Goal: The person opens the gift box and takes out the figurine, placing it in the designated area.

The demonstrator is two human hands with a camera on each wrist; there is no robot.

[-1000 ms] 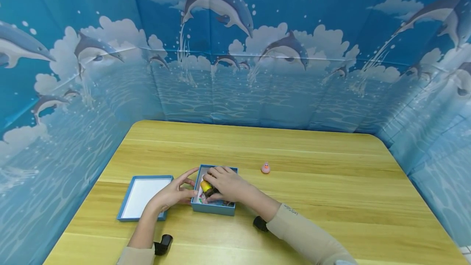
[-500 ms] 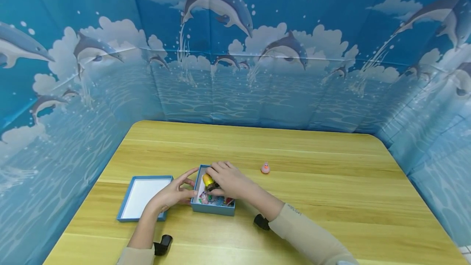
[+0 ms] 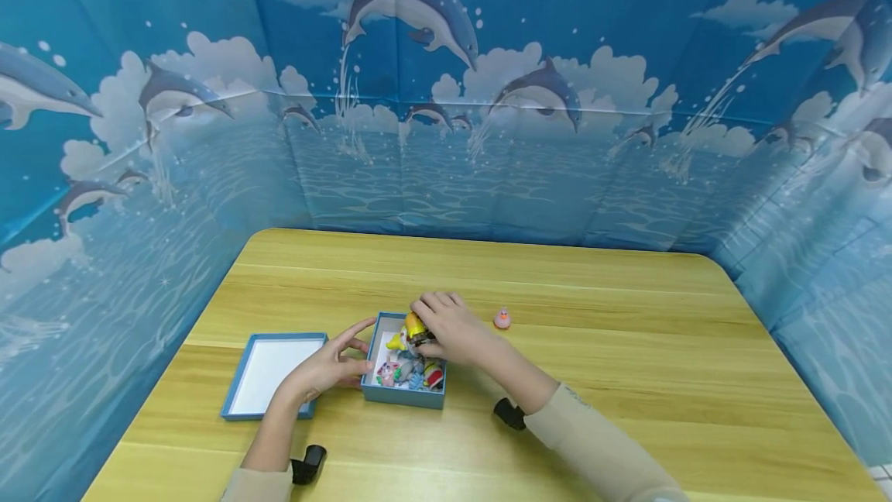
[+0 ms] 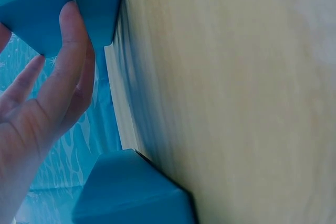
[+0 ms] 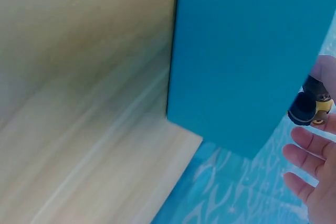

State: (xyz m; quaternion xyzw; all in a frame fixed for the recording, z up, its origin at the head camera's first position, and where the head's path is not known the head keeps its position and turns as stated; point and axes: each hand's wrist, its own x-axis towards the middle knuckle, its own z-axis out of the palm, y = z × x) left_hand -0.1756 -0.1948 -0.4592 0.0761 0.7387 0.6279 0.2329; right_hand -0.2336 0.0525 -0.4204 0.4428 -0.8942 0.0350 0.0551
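In the head view my right hand pinches a small yellow-and-dark toy figure over the far right part of a blue box. In the right wrist view the figure's black and yellow end shows between thumb and fingers, beyond the box wall. Several small toys lie in the box, among them a pink-and-white one and a red-and-yellow one. My left hand rests spread along the box's left side, and its fingertips touch the outer wall in the left wrist view.
A blue lid with a white inside lies left of the box, partly behind my left wrist. A pink toy duck stands on the wooden table to the right. A dolphin-print curtain hangs behind the table.
My right hand has moved up and to the right with the toy figure, uncovering more toys in the box. The left hand has stayed at the box's side.
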